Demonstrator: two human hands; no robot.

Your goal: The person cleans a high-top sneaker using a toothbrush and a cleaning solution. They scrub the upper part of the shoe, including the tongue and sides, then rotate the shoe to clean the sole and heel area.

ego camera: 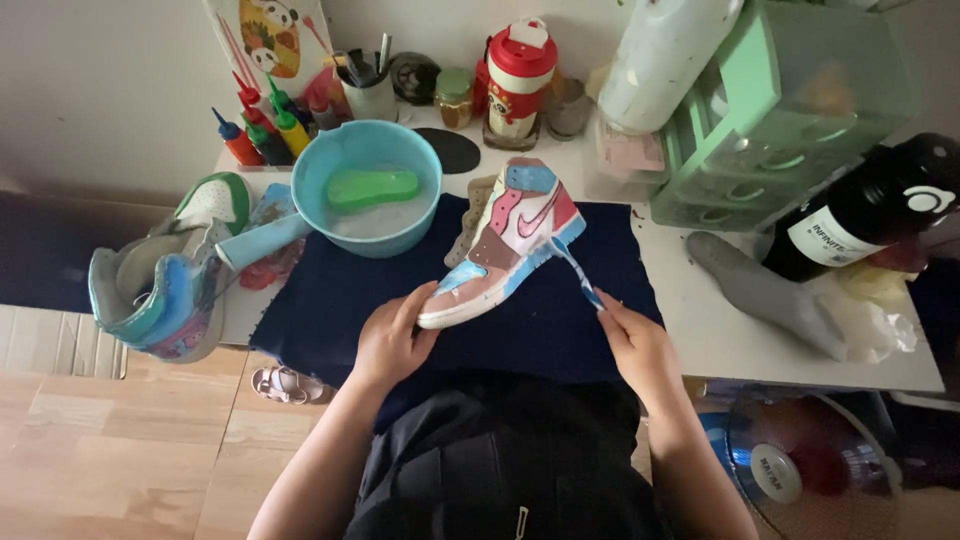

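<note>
Pastel panels of pink, blue, cream and brown are covering the high-top sneaker (505, 245), which is standing tilted above a dark blue cloth (340, 300) spread on the white table (720, 330). Its toe is pointing toward the person and its heel is rising toward the back of the table. The left hand (390, 340) is curling around the toe end, fingers closed on the white sole and thumb pressing the side, so the shoe is being held firmly. The right hand (635, 345) is pinching shut on the handle of a thin blue brush (578, 272), whose tip is touching the sneaker's heel side near the sole.

Just behind the shoe, a light blue basin (368, 190) is sitting on the cloth's far left corner, holding cloudy water and a green scrubbing brush (372, 187). Left of the basin, a second sneaker (165, 285) in green, white and blue is lying at the table's edge. Squeeze bottles of paint (262, 135) with red, green and yellow bodies are clustering behind it, near a cup of tools (368, 88). A red-lidded cup (518, 85) is standing at the back, and a pale green drawer unit (775, 120) is filling the right rear corner. A dark bottle (860, 215) is lying on its side to the right, beside a grey sock-like form (760, 290). A fan (800, 470) is sitting on the floor below the table.
</note>
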